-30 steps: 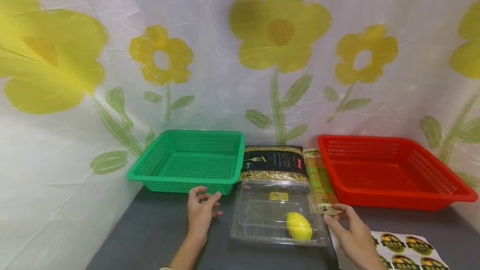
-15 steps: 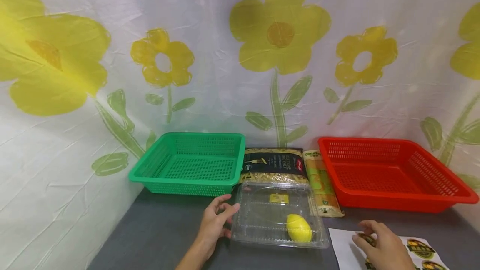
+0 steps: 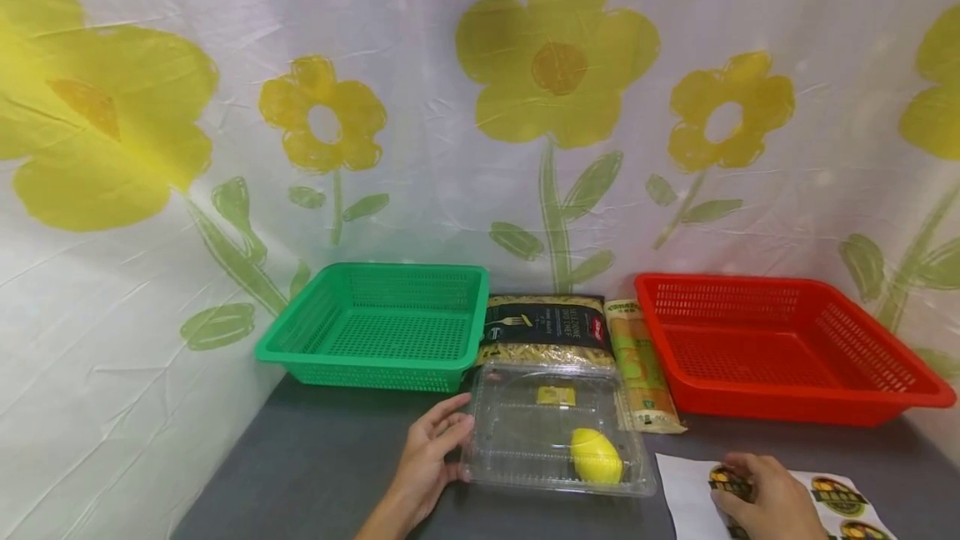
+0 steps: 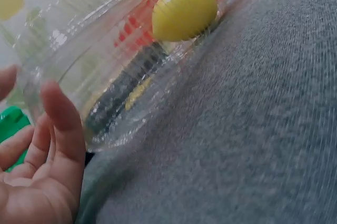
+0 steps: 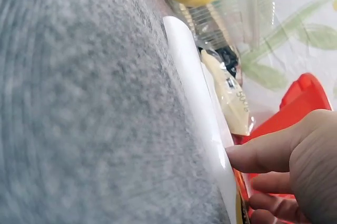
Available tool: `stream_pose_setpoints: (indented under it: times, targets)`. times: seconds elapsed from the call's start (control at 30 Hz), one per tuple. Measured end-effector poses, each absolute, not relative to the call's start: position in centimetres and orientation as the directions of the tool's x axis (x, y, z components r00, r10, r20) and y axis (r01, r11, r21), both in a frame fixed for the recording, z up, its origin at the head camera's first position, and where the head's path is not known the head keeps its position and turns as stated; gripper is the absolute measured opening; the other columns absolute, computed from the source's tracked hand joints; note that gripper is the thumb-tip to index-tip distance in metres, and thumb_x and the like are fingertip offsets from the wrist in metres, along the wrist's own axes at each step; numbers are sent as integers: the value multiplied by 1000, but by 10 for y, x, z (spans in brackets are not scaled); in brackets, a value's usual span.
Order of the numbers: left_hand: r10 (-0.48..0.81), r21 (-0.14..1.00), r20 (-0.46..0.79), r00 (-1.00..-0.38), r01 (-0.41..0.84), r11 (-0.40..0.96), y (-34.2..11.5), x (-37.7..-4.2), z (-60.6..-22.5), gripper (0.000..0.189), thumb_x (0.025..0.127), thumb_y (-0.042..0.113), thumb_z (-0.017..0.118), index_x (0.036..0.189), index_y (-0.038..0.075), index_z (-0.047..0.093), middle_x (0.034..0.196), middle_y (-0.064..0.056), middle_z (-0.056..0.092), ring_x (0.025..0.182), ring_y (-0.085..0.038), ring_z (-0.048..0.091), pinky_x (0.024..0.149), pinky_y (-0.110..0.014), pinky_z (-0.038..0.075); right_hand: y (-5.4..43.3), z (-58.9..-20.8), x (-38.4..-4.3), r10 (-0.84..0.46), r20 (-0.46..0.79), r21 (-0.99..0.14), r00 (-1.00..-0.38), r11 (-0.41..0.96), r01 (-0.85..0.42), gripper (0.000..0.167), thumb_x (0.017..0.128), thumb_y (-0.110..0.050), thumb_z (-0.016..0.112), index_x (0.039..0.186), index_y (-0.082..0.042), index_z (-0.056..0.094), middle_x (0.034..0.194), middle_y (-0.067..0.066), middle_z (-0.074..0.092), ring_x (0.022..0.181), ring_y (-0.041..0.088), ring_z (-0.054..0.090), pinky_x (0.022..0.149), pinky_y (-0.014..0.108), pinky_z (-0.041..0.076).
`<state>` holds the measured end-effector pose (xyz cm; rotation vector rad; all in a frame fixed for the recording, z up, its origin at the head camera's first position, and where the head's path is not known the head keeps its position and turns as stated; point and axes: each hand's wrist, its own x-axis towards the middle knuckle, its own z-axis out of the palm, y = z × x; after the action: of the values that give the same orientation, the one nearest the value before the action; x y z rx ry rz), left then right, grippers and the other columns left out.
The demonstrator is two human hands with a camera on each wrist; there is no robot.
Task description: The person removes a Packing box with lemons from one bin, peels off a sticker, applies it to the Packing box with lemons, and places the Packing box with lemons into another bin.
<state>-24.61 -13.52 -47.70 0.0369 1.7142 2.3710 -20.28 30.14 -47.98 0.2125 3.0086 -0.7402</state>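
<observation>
In the head view a clear plastic clamshell box [image 3: 525, 440] lies on the dark tabletop. Inside sits a yellow lemon [image 3: 596, 457], and a small yellow patch [image 3: 556, 396] shows through the lid. My left hand [image 3: 429, 461] is at the box's left side, thumb and fingers loosely bent against its edge. To the right lies a white sheet of round labels [image 3: 678, 482]. My right hand [image 3: 772, 498] is over it, thumb and fingers around one label [image 3: 726, 482]. In the right wrist view the thumb [image 5: 258, 153] touches the sheet, while the other fingers are loosely bent.
A green basket [image 3: 360, 377] stands at the back left and a red basket [image 3: 787, 402] at the back right. Between them, behind the box, lie a black pasta bag [image 3: 551, 327] and a green-orange noodle packet [image 3: 641, 365]. A flower-print cloth [image 3: 435, 173] hangs behind.
My right hand has left the box's right side and moved right and nearer, onto the label sheet. My left hand has moved right, up to the box's left edge.
</observation>
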Motion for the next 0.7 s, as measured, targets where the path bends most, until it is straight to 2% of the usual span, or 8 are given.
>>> stream_pose_setpoints:
  times: [0.07, 0.17, 0.3, 0.7]
  targets:
    - [201, 936, -94, -975, -155, -316, -136, -247, -479, 59, 98, 18, 68, 150, 2, 44, 104, -2, 60, 81, -12, 58, 52, -27, 54, 303, -479, -203, 117, -77, -457, -990, 879, 139, 60, 80, -36, 84, 117, 8, 66, 102, 14, 64, 91, 30, 64, 80, 54, 53]
    - [213, 933, -81, -974, -149, -329, -138, -247, -482, 61, 97, 14, 69, 151, 2, 44, 103, -3, 61, 81, -12, 57, 54, -26, 54, 305, -480, -203, 107, -75, -459, -991, 879, 129, 60, 81, -38, 83, 117, 8, 68, 99, 10, 65, 85, 24, 63, 73, 46, 54]
    - [224, 932, -72, -972, -145, -331, -140, -247, -484, 63, 95, 12, 70, 152, 2, 43, 104, -2, 60, 84, -11, 56, 57, -25, 54, 305, -483, -202, 109, -66, -465, -992, 876, 128, 61, 81, -39, 83, 117, 8, 68, 94, 6, 64, 78, 17, 57, 65, 36, 49]
    - [221, 915, -88, -971, -167, -367, -139, -248, -487, 63, 96, 10, 68, 153, 2, 41, 102, -2, 60, 79, -11, 56, 56, -26, 56, 303, -481, -198, 136, -16, -484, -991, 866, 127, 49, 78, -37, 87, 103, 1, 72, 94, 7, 62, 78, 17, 54, 65, 34, 45]
